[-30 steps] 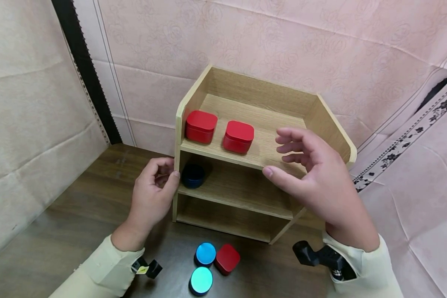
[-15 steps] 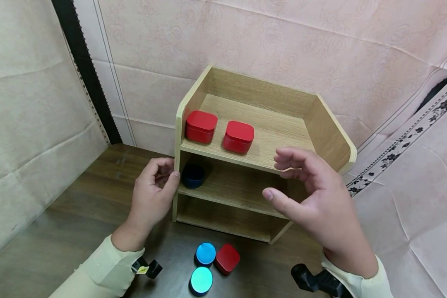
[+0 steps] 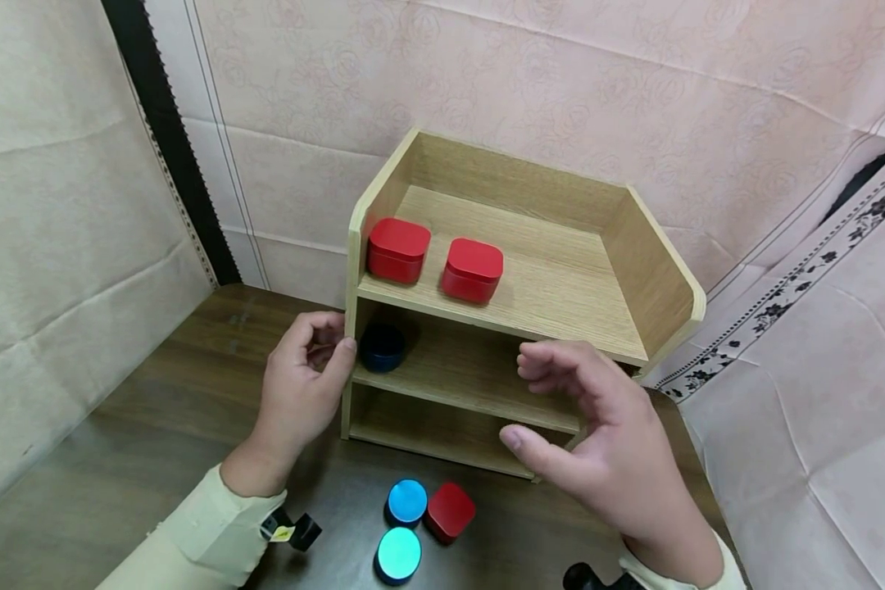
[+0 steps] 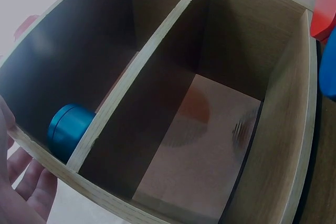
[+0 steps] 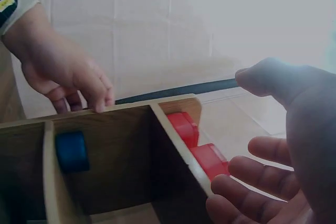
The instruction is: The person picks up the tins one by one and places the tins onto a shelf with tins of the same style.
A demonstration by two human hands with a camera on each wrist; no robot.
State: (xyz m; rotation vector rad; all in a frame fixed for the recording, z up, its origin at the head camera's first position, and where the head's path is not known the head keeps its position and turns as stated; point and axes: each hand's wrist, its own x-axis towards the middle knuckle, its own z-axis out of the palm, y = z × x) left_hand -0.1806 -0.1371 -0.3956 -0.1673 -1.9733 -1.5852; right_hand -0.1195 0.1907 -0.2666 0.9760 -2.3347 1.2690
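A wooden shelf unit (image 3: 479, 324) stands on the table. My left hand (image 3: 298, 385) rests against its left side panel, thumb at the front edge and fingers loosely bent outside. My right hand (image 3: 601, 438) hovers before the shelf's right side, holding nothing, with thumb and fingers spread apart. Two red rounded boxes, a left one (image 3: 398, 251) and a right one (image 3: 472, 270), sit on the top shelf. A dark blue round tin (image 3: 382, 347) is at the left of the middle shelf, also a blue tin (image 5: 72, 151) in the right wrist view.
On the table before the shelf lie a blue-lidded round tin (image 3: 407, 501), another with a shiny turquoise lid (image 3: 398, 555), and a red box (image 3: 450, 512). Light patterned cloth (image 3: 524, 90) hangs behind and at both sides.
My right hand has come down from above the top shelf's right part, toward me and slightly left. My left hand, the shelf and the containers have kept their places.
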